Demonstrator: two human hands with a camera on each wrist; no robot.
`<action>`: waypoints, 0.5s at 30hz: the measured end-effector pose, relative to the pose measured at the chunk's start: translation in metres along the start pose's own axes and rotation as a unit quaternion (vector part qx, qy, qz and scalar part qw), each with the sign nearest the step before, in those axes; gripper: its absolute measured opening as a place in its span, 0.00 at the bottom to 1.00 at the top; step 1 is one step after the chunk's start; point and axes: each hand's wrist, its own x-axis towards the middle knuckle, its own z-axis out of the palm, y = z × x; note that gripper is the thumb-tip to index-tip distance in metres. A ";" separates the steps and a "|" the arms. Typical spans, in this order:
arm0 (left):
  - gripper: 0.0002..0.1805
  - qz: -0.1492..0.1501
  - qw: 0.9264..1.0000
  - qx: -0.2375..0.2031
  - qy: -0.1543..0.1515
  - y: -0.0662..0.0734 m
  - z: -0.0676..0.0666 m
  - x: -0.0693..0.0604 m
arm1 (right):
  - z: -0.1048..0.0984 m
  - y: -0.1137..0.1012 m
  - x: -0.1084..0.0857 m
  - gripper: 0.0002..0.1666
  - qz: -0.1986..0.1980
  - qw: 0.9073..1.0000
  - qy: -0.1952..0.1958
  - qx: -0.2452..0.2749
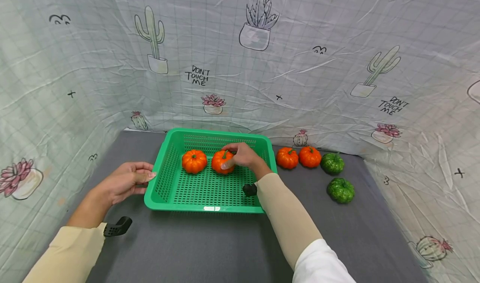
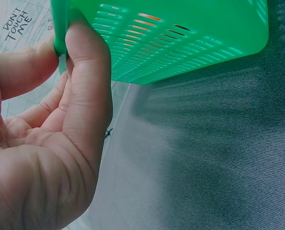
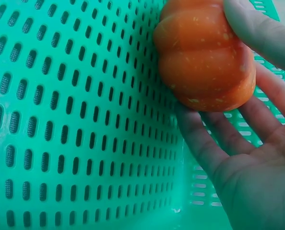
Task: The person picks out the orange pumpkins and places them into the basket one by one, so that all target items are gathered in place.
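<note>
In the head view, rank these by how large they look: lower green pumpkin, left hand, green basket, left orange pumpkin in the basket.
1. Green basket
2. Left hand
Unranked below these: left orange pumpkin and lower green pumpkin, which look too alike.

Basket [image 1: 180, 207], four pumpkins [image 1: 309, 157] on grey cloth [image 1: 187, 249]

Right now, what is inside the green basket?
A left orange pumpkin and a right orange pumpkin, gripped by the right hand. In the head view, that hand and its sleeve hide part of the basket floor; anything beneath cannot be seen.
</note>
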 end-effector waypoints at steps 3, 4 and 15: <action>0.17 0.000 1.000 -0.001 0.000 0.000 0.000 0.000 | 0.000 0.001 0.001 0.41 -0.002 1.000 -0.005 0.002; 0.18 0.000 1.000 -0.001 -0.001 0.000 0.000 0.000 | 0.000 0.001 0.001 0.41 -0.002 1.000 -0.006 0.001; 0.18 -0.001 1.000 0.000 0.002 -0.001 -0.001 0.000 | -0.001 0.004 0.002 0.41 -0.017 1.000 -0.015 -0.011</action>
